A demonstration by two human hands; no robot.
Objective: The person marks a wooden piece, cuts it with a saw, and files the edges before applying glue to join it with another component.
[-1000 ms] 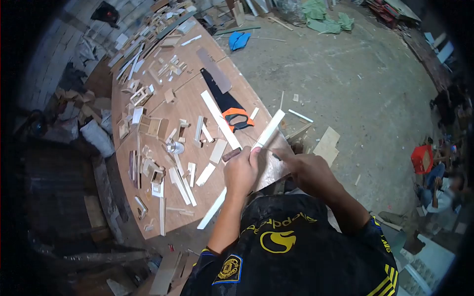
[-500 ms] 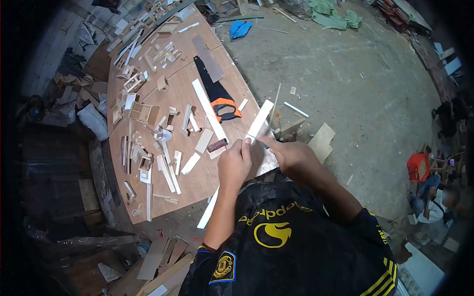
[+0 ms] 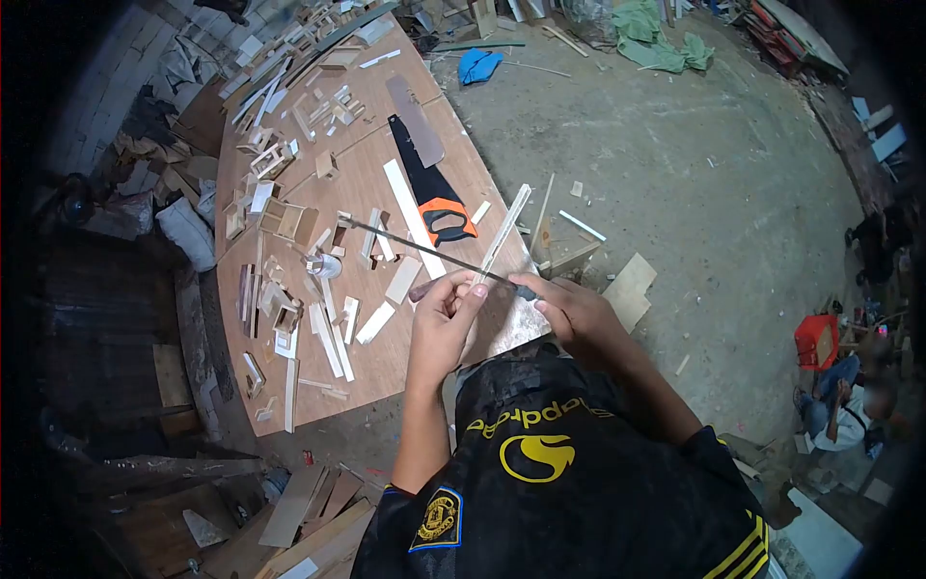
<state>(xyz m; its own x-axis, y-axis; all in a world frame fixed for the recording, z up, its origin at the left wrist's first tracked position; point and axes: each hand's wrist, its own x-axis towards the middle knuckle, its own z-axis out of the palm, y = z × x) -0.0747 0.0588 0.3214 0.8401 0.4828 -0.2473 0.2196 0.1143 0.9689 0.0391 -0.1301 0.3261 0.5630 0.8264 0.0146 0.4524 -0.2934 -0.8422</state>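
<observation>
My left hand (image 3: 451, 304) is closed around the lower end of a narrow pale wood strip (image 3: 507, 224), which points up and to the right past the table edge. In my right hand (image 3: 569, 307) is the dark handle of a slim hacksaw (image 3: 424, 248). Its long thin frame reaches left across the strip, just above my left fingertips, and ends over the table. Part of a dark reddish-brown block (image 3: 421, 290) shows beside my left hand. A handsaw (image 3: 446, 218) with an orange and black handle lies ahead, next to a long white strip (image 3: 410, 214).
The wooden table (image 3: 386, 362) carries many small wood pieces, little frames and a small white jar (image 3: 328, 265). Offcuts, including a flat board (image 3: 630, 287), lie on the concrete floor to the right. A person (image 3: 844, 410) sits at the far right near a red container (image 3: 816, 342).
The hacksaw has swung so that its length shows clearly to the left. The strip has turned from its broad white face to a narrower side, and my left fingers have shifted on it.
</observation>
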